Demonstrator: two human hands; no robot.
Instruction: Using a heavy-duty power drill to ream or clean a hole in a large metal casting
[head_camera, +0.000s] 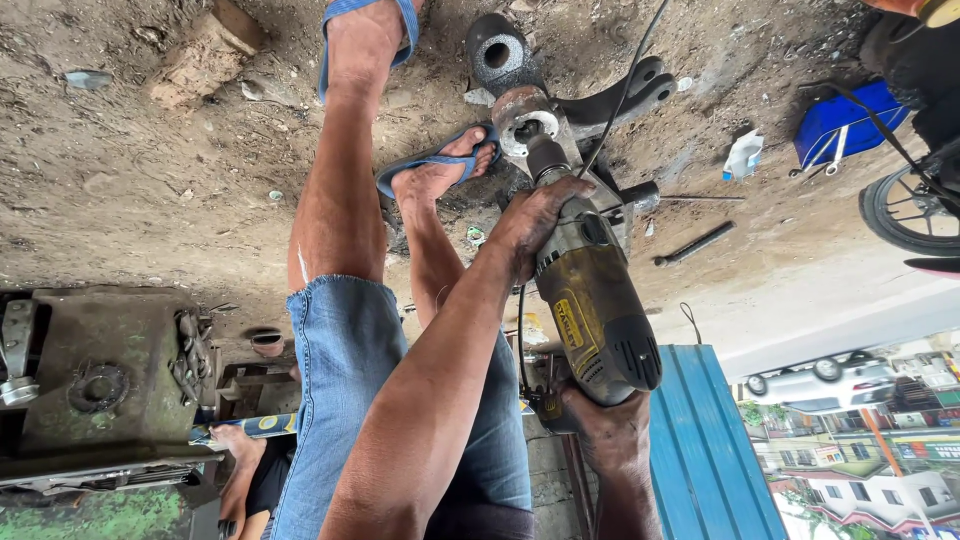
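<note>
My left hand (535, 215) wraps the front of a worn yellow and black power drill (592, 305), just behind its chuck. My right hand (600, 425) grips the drill's rear handle. The drill's tip is pressed into the round flange of a rusty metal hub part (525, 118) lying on the dirt ground. A black cable (622, 95) runs from the drill past the part. My legs in denim shorts stretch toward it. One foot in a blue flip-flop (440, 165) rests right beside the part, and the other foot (365, 30) is farther off.
A greasy green machine block (100, 385) sits at the left, with part of another person (240, 470) below it. A blue container (840, 122), a motorcycle wheel (905, 212), a metal rod (695, 243) and a blue corrugated sheet (705, 445) lie to the right.
</note>
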